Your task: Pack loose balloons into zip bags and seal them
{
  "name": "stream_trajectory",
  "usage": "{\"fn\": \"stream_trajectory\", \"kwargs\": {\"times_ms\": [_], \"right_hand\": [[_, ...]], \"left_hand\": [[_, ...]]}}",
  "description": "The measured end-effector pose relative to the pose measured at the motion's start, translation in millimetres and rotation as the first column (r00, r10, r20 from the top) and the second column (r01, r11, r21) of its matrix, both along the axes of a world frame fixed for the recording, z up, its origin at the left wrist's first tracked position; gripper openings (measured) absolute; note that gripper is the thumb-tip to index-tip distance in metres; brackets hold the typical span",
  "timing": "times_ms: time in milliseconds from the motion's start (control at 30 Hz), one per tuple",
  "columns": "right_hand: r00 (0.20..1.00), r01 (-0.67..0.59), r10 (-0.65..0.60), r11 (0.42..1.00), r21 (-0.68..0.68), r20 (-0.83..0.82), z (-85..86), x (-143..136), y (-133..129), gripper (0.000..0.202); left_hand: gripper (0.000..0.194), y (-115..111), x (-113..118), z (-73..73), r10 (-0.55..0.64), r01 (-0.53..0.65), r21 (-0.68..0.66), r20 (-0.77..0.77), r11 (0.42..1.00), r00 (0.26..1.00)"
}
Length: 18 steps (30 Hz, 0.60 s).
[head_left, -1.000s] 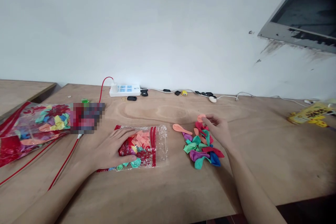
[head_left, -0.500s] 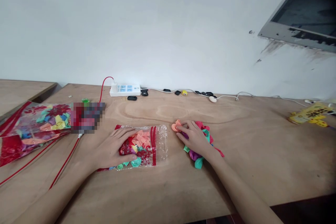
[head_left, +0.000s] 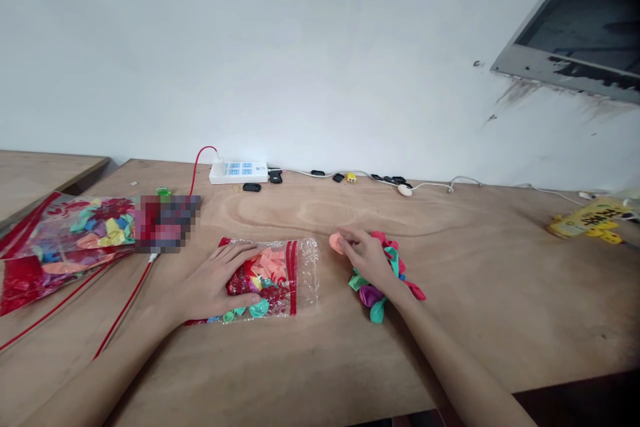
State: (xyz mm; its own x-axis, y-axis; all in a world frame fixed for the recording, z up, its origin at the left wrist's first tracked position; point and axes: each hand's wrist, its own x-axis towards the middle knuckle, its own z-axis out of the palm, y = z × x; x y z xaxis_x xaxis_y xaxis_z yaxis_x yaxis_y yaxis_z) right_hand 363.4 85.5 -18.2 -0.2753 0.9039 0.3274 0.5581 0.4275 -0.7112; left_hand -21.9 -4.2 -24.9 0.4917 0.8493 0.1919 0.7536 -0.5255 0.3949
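Note:
My left hand (head_left: 215, 283) lies over the left part of a clear, red-printed plastic bag (head_left: 306, 273), thumb and fingers spread. Inside that bag are peach, teal, yellow and green balloons (head_left: 270, 263). Thumb and fingertips of my right hand (head_left: 369, 259) pinch a peach balloon (head_left: 336, 244), just right of the bag's clear end. Under and behind the right hand is a loose pile of uninflated balloons (head_left: 371, 296) in teal, purple and pinkish red. The palm and wrist hide part of this pile.
At left lie more bags of balloons (head_left: 75, 240), beside a blurred-out patch and red cables (head_left: 125, 307). A white power strip (head_left: 239, 172), small black pieces (head_left: 252, 187) and a white cord line the wall. A yellow packet (head_left: 583, 217) lies at far right.
My right hand has lifted slightly, with the peach balloon now pinched at its fingertips, clear of the purple one. More of the pile shows. The left hand has stayed put.

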Motion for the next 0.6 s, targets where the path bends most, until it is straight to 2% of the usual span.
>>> {"fn": "stream_trajectory", "kwargs": {"times_ms": [67,133,200,300,400,500,600], "right_hand": [[0.974,-0.033,-0.006,0.985,-0.169,-0.227,5.8,1.1,-2.1,0.049],[0.92,-0.106,-0.006,0.959,-0.263,-0.391,12.6,0.6,-5.2,0.043],[0.865,-0.166,-0.025,0.928,-0.333,-0.501,19.8,-1.4,-9.6,0.034],[0.814,-0.251,-0.041,0.875,-0.414,-0.579,30.5,-3.9,-18.0,0.041],[0.858,-0.258,0.01,0.873,-0.414,-0.514,40.1,-1.5,-26.4,0.049],[0.936,-0.26,0.128,0.879,-0.4,-0.327,46.3,3.7,-32.7,0.045],[0.932,-0.361,0.3,0.816,-0.452,-0.202,46.2,0.6,-37.9,0.04]], "left_hand": [[0.083,-0.2,0.3,-0.1,0.0,0.0,-0.003,0.001,1.0,1.0],[0.083,-0.4,0.6,0.1,-0.001,0.001,-0.003,0.006,1.0,1.0],[0.082,-0.6,0.7,0.7,-0.001,0.001,0.0,0.012,1.0,1.0],[0.083,-0.5,0.6,1.2,-0.005,0.005,-0.002,0.015,1.0,1.0],[0.083,-0.3,0.7,0.9,-0.007,0.007,0.004,0.021,1.0,1.0],[0.083,-0.5,1.0,0.3,-0.006,0.005,0.012,0.029,1.0,1.0],[0.084,-1.0,1.0,-0.2,0.001,-0.001,-0.002,0.023,1.0,1.0]]}}
